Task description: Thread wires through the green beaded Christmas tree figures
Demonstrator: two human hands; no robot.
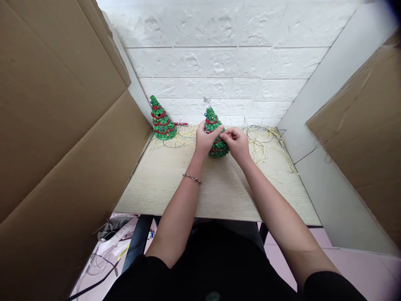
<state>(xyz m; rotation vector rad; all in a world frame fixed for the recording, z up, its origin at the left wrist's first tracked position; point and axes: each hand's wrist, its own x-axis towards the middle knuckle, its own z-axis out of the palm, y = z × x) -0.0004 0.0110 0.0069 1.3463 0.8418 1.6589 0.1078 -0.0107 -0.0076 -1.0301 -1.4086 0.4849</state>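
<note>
A small green Christmas tree (219,147) with red garland and tiny coloured baubles stands in the middle of the table, a clear star (206,101) at its tip. My left hand (206,140) is wrapped round the tree's left side, thumb across its front. On the tree's right side, my right hand (236,143) has its thumb and forefinger pinched together against the branches. Whatever may be between those fingertips is too small to make out. A second, similar tree (163,123), without a star, stands at the back left, apart from both hands.
Loose yellow and white wires (261,140) lie tangled along the back of the table (225,192). A red pen-like stick (181,123) lies by the left tree. Cardboard panels (62,125) close in the left and right sides; a white brick-pattern wall (219,58) stands behind.
</note>
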